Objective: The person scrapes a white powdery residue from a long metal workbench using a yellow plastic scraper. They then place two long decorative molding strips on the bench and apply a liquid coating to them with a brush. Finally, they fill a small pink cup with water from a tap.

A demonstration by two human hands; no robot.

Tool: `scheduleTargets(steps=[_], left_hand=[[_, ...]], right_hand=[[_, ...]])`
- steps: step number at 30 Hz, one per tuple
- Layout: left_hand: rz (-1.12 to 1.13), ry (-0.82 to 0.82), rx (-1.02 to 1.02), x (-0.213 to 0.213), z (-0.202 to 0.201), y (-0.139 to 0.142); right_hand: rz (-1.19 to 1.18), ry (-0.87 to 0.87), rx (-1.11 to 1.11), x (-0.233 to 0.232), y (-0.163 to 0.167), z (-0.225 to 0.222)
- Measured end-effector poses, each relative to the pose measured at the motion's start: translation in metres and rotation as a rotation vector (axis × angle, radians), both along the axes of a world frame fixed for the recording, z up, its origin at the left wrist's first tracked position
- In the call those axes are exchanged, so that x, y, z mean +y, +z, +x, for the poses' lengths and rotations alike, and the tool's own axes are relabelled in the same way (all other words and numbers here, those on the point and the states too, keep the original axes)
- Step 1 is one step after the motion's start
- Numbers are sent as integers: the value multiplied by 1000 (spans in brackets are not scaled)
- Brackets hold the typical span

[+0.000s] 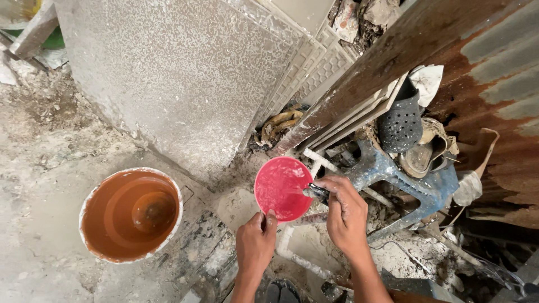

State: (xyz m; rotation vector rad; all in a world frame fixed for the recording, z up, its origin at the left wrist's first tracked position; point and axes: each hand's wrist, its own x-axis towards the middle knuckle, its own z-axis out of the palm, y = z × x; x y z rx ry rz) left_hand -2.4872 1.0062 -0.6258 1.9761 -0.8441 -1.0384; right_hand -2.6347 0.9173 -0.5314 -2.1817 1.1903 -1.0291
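Your two hands, both busy on the round pink plastic bowl (281, 188)

Left hand (255, 241) pinches its near rim, right hand (345, 210) grips a small dark tool (315, 192) inside it (orange bucket (131, 214) sits nearby).

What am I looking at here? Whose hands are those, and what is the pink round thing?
The picture comes from a camera worn on a person's head, looking down, so these are that person's own hands. The left hand pinches the rim of a pink bowl. The right hand has a grip on a small dark tool whose tip touches the inside of the bowl. On the dusty floor stands an orange bucket. Big grey tiles lean against a rusty wall, and a blue plastic stool lies tipped over beside them.
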Motion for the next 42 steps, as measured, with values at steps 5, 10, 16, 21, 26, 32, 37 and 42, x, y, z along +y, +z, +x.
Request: scheduleTargets(steps=[5,10,16,21,26,32,37,42], left_hand=[[-60,33,-18,0,1,-2],[-48,9,-11,3,5,-6],[-63,44,78,12,21,-11],[-8,140,18,34,56,-20],[-99,398,-117,66,98,-33],[20,621,-353,109,155,-60],[222,730,-311,131,193,-84],[423,717,-274,135,209,-97]], right_hand=[[18,51,-50,-1,-16,-11],[241,113,-181,-2,-37,-33],[62,151,-186,1,-19,-32],[-180,415,-439,30,11,-1],[110,741,-880,55,-69,74],[884,383,-666,46,-211,189],[1581,375,109,53,-242,252],[1547,461,236,50,-218,275]])
